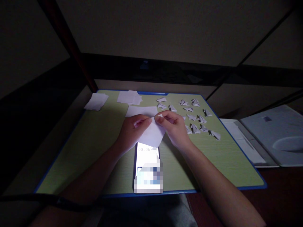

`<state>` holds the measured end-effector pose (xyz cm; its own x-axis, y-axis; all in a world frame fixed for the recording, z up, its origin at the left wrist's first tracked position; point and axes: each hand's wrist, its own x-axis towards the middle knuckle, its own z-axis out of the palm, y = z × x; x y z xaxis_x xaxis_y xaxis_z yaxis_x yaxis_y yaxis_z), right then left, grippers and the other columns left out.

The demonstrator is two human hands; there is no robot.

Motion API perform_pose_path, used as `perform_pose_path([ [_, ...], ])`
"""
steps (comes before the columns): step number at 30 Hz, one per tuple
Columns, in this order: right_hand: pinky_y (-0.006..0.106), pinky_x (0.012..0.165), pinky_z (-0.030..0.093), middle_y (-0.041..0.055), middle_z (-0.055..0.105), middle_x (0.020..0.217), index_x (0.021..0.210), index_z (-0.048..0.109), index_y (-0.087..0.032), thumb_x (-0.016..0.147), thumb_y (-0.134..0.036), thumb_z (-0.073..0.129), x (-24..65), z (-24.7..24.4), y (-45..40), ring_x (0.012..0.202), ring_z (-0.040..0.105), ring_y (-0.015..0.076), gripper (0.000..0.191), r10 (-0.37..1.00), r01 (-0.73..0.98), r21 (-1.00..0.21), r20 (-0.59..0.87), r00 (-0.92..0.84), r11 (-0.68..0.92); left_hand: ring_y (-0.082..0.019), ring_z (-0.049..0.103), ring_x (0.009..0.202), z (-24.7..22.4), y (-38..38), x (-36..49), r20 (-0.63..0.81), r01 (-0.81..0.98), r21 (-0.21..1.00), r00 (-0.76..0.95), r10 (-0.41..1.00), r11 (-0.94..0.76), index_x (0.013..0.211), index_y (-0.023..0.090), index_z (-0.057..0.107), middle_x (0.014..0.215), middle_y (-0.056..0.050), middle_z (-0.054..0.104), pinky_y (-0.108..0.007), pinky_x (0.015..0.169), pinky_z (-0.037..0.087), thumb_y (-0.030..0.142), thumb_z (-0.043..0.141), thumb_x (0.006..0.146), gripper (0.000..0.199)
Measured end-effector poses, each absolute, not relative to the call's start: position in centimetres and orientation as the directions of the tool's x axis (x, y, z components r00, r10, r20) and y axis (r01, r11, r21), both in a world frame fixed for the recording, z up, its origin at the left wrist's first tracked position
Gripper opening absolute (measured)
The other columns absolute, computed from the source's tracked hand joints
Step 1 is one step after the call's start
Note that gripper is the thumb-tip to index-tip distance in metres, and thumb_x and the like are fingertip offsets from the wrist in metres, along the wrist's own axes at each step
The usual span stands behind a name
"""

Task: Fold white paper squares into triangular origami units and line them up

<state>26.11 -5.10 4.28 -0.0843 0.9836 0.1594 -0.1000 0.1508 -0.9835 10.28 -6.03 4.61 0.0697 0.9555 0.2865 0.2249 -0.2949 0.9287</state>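
White paper sheet (151, 135) sits pinched in the grip of left hand (131, 130) and right hand (176, 129) above a lit phone (146, 156); folded paper pieces (195, 128) dot the desk (94, 132).

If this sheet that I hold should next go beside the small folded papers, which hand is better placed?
Probably your right hand: it holds the sheet and is nearer to the folded papers, which lie on its side. Your left hand also holds the sheet but is farther from them.
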Motion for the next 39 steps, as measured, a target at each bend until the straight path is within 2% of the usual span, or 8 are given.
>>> perform_pose_path([
  [4,0.024,0.052,0.04,0.0001,0.067,0.066,0.074,0.069,-0.018,0.074,-0.041,0.076,26.5,4.2,-4.7,0.057,0.055,0.0112,0.023,0.983,-0.105,-0.986,0.144,-0.112,0.132,-0.01,0.047,0.05,4.3,-5.7,9.7,0.25,0.135,0.96,-0.028,0.968,-0.244,0.066,0.016,0.067,0.054,0.001,0.058,-0.023,0.046,0.035,0.035,0.066,0.076,0.022],
  [9,0.024,0.051,0.04,0.0009,0.068,0.065,0.072,0.071,-0.017,0.069,-0.043,0.082,26.8,4.4,-4.5,0.056,0.055,0.0112,0.028,0.985,-0.099,-0.99,0.116,-0.131,0.103,-0.011,0.049,0.048,4.4,-5.7,9.3,0.218,0.128,0.966,0.066,0.974,-0.225,0.063,0.017,0.065,0.052,0.001,0.056,-0.022,0.045,0.037,0.035,0.067,0.077,0.023],
  [13,0.025,0.052,0.041,0.0019,0.07,0.067,0.076,0.074,-0.017,0.069,-0.043,0.082,26.7,4.5,-4.6,0.057,0.056,0.0122,0.028,0.984,-0.1,-0.99,0.112,-0.136,0.099,-0.01,0.05,0.051,4.2,-5.6,9.3,0.229,0.118,0.967,0.004,0.974,-0.227,0.065,0.015,0.068,0.056,0.0,0.06,-0.022,0.046,0.037,0.035,0.07,0.075,0.022],
  [17,0.025,0.052,0.037,-0.0012,0.063,0.059,0.071,0.072,-0.018,0.074,-0.039,0.077,26.8,4.3,-4.4,0.053,0.05,0.0109,0.022,0.983,-0.102,-0.985,0.149,-0.108,0.139,-0.009,0.047,0.043,3.7,-5.2,9.1,0.169,0.045,0.985,-0.069,0.983,-0.166,0.072,0.015,0.07,0.05,0.002,0.056,-0.021,0.04,0.035,0.04,0.073,0.074,0.026],
  [22,0.024,0.05,0.032,-0.0038,0.056,0.055,0.069,0.07,-0.019,0.074,-0.033,0.074,27.0,4.3,-4.3,0.052,0.044,0.01,0.016,0.977,-0.099,-0.976,0.201,-0.074,0.194,-0.009,0.05,0.043,3.7,-5.3,9.1,0.178,0.03,0.983,0.07,0.982,-0.18,0.069,0.015,0.066,0.052,0.002,0.055,-0.02,0.039,0.038,0.038,0.072,0.077,0.025],
  [30,0.023,0.047,0.031,-0.0028,0.061,0.059,0.072,0.07,-0.018,0.074,-0.042,0.076,26.7,4.5,-4.5,0.051,0.047,0.0094,0.024,0.984,-0.136,-0.978,0.168,-0.058,0.159,-0.007,0.044,0.038,4.1,-5.4,9.2,0.183,0.082,0.979,0.052,0.982,-0.187,0.055,0.016,0.06,0.039,0.003,0.049,-0.019,0.042,0.036,0.042,0.068,0.08,0.037],
  [34,0.023,0.049,0.033,-0.0024,0.063,0.06,0.07,0.073,-0.018,0.072,-0.037,0.077,26.9,4.4,-4.3,0.053,0.048,0.0091,0.02,0.981,-0.111,-0.976,0.192,-0.013,0.189,-0.008,0.047,0.041,4.3,-5.5,9.4,0.151,0.079,0.983,0.139,0.979,-0.163,0.058,0.016,0.06,0.045,0.003,0.053,-0.019,0.041,0.037,0.04,0.07,0.077,0.032],
  [39,0.023,0.049,0.036,-0.0002,0.066,0.062,0.07,0.074,-0.017,0.072,-0.039,0.077,26.8,4.7,-4.6,0.054,0.052,0.0104,0.022,0.986,-0.056,-0.986,0.158,-0.053,0.155,-0.009,0.049,0.045,4.2,-5.8,9.4,0.164,0.054,0.984,0.099,0.981,-0.17,0.06,0.017,0.055,0.052,0.004,0.051,-0.019,0.04,0.038,0.039,0.068,0.077,0.031],
])
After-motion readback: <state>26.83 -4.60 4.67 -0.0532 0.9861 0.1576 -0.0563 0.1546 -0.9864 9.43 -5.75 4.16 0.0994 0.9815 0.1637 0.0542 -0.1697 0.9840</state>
